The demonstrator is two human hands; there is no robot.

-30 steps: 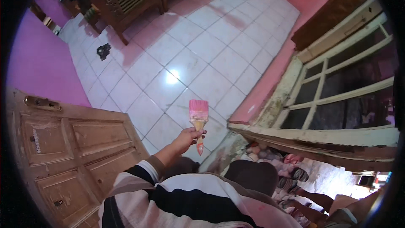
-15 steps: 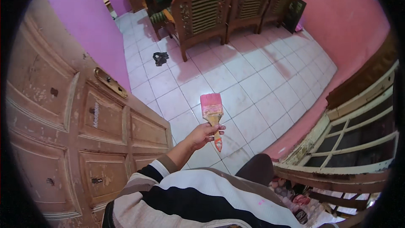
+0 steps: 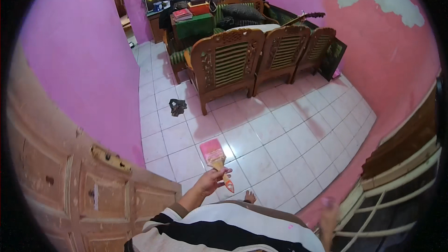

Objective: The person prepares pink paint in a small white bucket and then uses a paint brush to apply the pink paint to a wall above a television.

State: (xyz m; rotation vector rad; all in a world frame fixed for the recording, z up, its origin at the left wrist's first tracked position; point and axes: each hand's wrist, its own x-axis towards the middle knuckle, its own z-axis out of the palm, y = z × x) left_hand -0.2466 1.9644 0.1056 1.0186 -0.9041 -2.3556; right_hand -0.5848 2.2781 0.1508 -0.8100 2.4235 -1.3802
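Brush (image 3: pixel 214 157): in the left hand (image 3: pixel 211 183), fingers gripping its handle, pink bristles pointing far.
Right hand (image 3: pixel 329 212): blurred near the window (image 3: pixel 401 205); cannot tell its fingers' state.
Right wall (image 3: pixel 387 56): mostly pink; far pale patch (image 3: pixel 396 3) seemingly uncovered.
Floor (image 3: pixel 289 154): open between near-left door (image 3: pixel 109 200) and far chairs (image 3: pixel 228 65).

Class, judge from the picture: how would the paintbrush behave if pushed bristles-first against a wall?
The paintbrush seems light, since the left hand holds it by the fingers. Its pink-coated bristles, thin and free at the end, would probably bend. The wooden-looking handle would likely stay stiff.
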